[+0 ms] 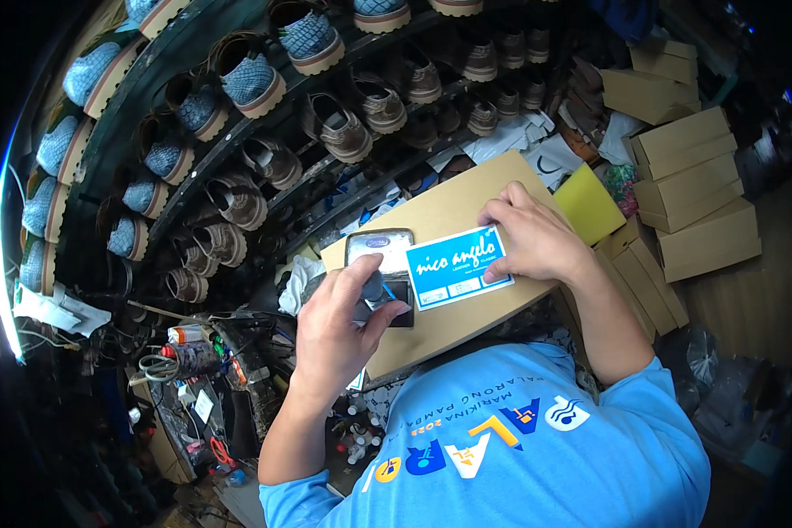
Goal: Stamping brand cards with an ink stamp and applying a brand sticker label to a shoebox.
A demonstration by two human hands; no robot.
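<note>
My left hand point(339, 312) is closed around a small grey-blue hand stamp point(373, 291), its thumb and forefinger on either side. The stamp is down at a dark ink pad point(402, 310); the fingers partly hide where the two meet. Behind the pad lies its raised metal lid point(380, 249). A blue and white printed label card point(453, 275) rests right beside the pad. My right hand point(530, 233) grips the card's right edge, thumb on its face. Under all of these is a brown cardboard box point(444, 207).
Racks of shoes point(343, 128) curve across the back and left, some blue-textured, some brown. Brown shoe boxes point(691, 185) are stacked at the right. A yellow sheet point(587, 204) stands next to the box. Bottles, cords and tools clutter a bench point(207, 378) at the lower left.
</note>
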